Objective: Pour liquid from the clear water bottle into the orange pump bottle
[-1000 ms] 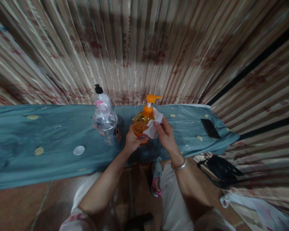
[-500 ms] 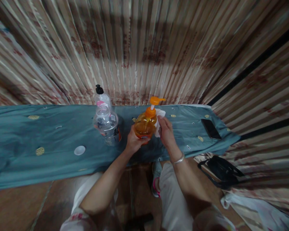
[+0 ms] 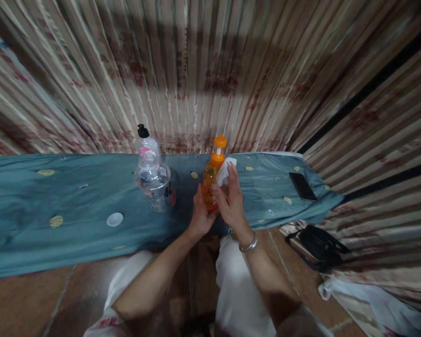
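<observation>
An orange pump bottle (image 3: 207,181) with amber liquid stands nearly upright between my hands, over the table's front half. My left hand (image 3: 200,213) is wrapped around its lower left side. Against the bottle's right side, my right hand (image 3: 231,199) presses a white tissue (image 3: 226,171), with the thumb near the bottle's lower front. Part of the bottle is hidden behind the tissue and fingers. To the left are a clear plastic jar (image 3: 158,185) and, behind it, a clear bottle with a black pump top (image 3: 143,131).
A teal patterned cloth (image 3: 87,201) covers the table. On it lie a round white lid (image 3: 115,219) at the left and a black phone (image 3: 302,186) at the right. A black bag (image 3: 315,245) sits below the right end, and a pleated curtain (image 3: 196,70) hangs behind.
The pump bottle has been turned, so its spout no longer points right and its narrower side faces me. My right hand has shifted in front of its right side with the tissue.
</observation>
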Available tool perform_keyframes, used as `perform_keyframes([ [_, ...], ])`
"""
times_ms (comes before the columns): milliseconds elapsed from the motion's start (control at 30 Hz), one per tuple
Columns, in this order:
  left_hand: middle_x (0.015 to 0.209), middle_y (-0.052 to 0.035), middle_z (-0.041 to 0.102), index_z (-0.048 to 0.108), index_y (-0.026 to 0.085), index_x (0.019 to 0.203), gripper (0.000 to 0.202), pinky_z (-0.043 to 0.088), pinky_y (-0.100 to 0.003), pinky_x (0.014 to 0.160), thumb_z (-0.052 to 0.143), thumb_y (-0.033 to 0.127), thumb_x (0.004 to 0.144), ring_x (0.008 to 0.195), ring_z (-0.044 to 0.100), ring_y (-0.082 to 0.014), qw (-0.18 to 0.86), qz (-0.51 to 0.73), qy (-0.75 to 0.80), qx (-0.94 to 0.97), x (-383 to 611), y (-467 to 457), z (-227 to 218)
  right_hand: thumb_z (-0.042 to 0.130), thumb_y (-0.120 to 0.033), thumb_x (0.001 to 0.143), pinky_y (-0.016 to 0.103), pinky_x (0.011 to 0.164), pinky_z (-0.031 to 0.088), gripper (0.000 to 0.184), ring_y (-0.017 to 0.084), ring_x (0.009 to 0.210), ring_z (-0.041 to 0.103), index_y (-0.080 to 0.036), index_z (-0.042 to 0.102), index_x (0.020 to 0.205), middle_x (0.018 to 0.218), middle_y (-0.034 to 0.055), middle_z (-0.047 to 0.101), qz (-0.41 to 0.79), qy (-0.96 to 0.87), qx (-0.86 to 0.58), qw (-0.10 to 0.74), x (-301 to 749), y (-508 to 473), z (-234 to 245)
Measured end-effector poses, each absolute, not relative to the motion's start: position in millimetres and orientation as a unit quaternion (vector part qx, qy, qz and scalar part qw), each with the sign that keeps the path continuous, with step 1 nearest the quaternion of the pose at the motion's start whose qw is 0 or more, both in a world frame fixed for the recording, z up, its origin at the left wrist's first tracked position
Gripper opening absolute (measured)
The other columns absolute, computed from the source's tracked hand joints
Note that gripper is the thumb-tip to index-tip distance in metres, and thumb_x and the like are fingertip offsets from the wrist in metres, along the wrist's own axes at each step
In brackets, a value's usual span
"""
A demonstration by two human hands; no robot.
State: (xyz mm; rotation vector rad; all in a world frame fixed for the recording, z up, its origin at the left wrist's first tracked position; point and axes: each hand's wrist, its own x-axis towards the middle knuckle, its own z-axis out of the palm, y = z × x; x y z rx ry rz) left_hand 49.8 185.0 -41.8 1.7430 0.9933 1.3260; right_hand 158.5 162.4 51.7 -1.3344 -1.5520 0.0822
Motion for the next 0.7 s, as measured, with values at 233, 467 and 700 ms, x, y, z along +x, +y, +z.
perform_keyframes([
  [233,0.140,-0.0192,0.058,0.046,0.020,0.146,0.066,0.052,-0.051,0.107,0.070,0.039,0.088,0.128,0.060,-0.0320,0.444,0.502,0.368,0.644,39.2,186.7,-25.2,0.050,-0.041,0.102,0.050,0.124,0.039,0.058,0.025,0.151,0.043,-0.024,0.040,0.156,0.160,0.0147,0.048,0.028,-0.614,-0.566,0.550,162.6,154.1,52.7],
  [467,0.151,-0.0167,0.050,0.051,0.023,0.143,0.088,0.049,-0.051,0.109,0.089,0.040,0.066,0.137,0.054,-0.0340,0.544,0.488,0.346,0.588,46.9,216.5,-6.6,0.051,-0.034,0.103,0.048,0.124,0.041,0.045,0.023,0.148,0.048,-0.026,0.056,0.147,0.158,0.0116,0.052,0.016,-0.604,-0.589,0.537,160.2,126.3,60.5],
  [700,0.142,-0.0164,0.061,0.049,0.021,0.143,0.103,0.054,-0.049,0.103,0.094,0.040,0.053,0.125,0.063,-0.0341,0.613,0.479,0.330,0.535,69.5,224.7,-12.7,0.048,-0.026,0.105,0.047,0.125,0.039,0.050,0.022,0.154,0.040,-0.026,0.045,0.155,0.164,0.0126,0.043,-0.021,-0.643,-0.563,0.519,175.2,137.4,54.4],
])
